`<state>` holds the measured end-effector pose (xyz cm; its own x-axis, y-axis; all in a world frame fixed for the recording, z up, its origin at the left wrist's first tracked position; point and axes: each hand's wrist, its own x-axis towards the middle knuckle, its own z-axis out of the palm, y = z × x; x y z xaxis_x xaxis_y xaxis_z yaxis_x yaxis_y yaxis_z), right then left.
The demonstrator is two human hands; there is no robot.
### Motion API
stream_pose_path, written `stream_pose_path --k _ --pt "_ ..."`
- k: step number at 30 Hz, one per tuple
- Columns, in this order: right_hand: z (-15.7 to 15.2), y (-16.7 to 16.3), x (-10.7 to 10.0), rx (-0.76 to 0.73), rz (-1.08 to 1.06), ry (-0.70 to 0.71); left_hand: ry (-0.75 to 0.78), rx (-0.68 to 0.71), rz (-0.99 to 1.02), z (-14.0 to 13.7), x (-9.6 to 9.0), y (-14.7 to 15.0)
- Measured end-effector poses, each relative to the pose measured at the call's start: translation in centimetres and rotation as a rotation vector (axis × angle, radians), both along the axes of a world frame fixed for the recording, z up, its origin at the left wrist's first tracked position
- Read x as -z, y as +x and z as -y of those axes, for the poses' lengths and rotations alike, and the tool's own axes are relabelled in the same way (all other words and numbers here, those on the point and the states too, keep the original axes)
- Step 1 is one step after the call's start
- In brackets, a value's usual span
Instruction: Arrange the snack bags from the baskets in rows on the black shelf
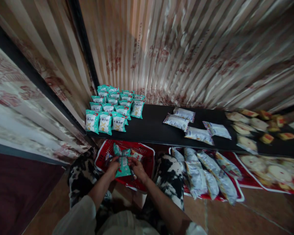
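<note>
The fingers of both hands pinch the one green bag I am attending to: the left hand point(113, 166) on its left side, the right hand point(138, 168) on its upper right. That green bag point(123, 169) sits between the knees, over the red basket point(149, 158), its printed panel turned upward. I judge the step in hand to be steadying and turning the bag, and I would do it with a light grip near the edges, so the puffed middle is not crushed and the print stays readable. I would also keep the knuckles off the other green bags point(117, 150) and the orange-and-white packet point(136, 155) in the basket, since a snag could drag them along. Just beyond the basket rim runs the black shelf point(152, 122); its front edge is close enough to knock, so any lift should clear it. Green bags in rows point(105, 122) stand at its left end, faces outward, white packets point(177, 121) lie towards the middle, and round flat packs point(246, 143) lie further right. Behind everything hangs a striped curtain point(137, 42).
</note>
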<state>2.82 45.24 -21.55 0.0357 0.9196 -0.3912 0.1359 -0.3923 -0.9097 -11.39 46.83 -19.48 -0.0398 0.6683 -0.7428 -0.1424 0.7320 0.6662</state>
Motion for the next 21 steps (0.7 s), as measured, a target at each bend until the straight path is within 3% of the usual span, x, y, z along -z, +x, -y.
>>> stream_pose_path --k 5,11,16,21 --pt "0.0 0.8 -2.7 0.006 -0.105 0.045 0.033 -0.012 0.093 0.7 -1.7 0.3" --pt "-0.5 2.0 -6.8 -0.111 0.0 0.2 0.046 -0.027 0.189 0.9 -3.7 0.5" --pt "-0.7 2.9 -9.5 -0.225 0.024 0.216 -0.072 -0.002 0.405 1.5 -5.2 0.1" --pt "-0.7 3.4 -11.8 -0.332 0.154 0.352 -0.162 -0.052 0.5 1.8 -5.8 0.0"
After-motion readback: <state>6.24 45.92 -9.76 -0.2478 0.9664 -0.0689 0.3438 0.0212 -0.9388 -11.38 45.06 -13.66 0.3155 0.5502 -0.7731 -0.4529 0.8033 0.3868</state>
